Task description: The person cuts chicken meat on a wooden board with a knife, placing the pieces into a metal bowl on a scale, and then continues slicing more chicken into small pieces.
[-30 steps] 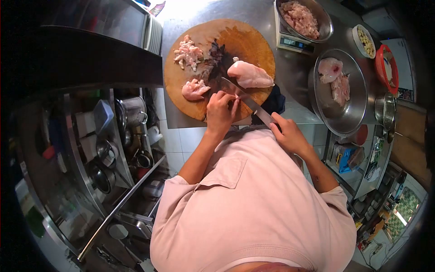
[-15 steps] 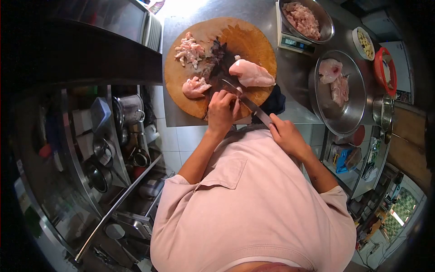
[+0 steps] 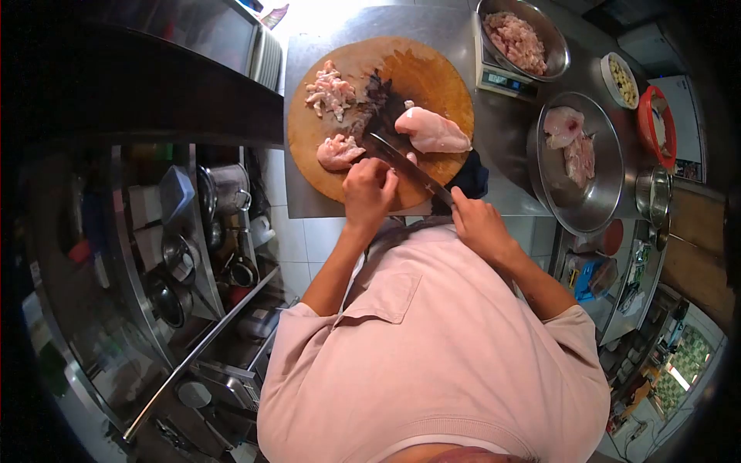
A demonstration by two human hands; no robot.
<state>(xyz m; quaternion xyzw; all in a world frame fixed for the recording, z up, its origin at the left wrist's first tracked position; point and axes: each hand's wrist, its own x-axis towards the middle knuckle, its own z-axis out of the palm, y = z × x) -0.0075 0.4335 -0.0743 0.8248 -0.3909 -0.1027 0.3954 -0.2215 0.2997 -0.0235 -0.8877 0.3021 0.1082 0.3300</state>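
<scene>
On the round wooden board (image 3: 316, 158) my left hand (image 3: 369, 189) rests at the near edge, its fingers curled together; what they pinch, if anything, is too small to tell. My right hand (image 3: 478, 224) is wrapped round the handle of a long knife (image 3: 413, 171), whose blade points up and left over the board, just right of my left fingers. A large piece of pale meat (image 3: 432, 130) lies beyond the blade. Near my left fingertips is a smaller meat piece (image 3: 339, 152). Farther back sits a pile of trimmings (image 3: 330, 91).
A steel bowl of cut meat (image 3: 515, 42) stands on a scale (image 3: 505, 82) at the back right. Nearer are a large steel bowl (image 3: 614, 181) with meat, a white bowl (image 3: 619, 80) and a red basket (image 3: 670, 139). Shelves with pots (image 3: 228, 187) are at the left.
My left hand has shifted slightly left, away from the blade. The knife's blade has moved a little left with my right hand. The whole view has shifted slightly.
</scene>
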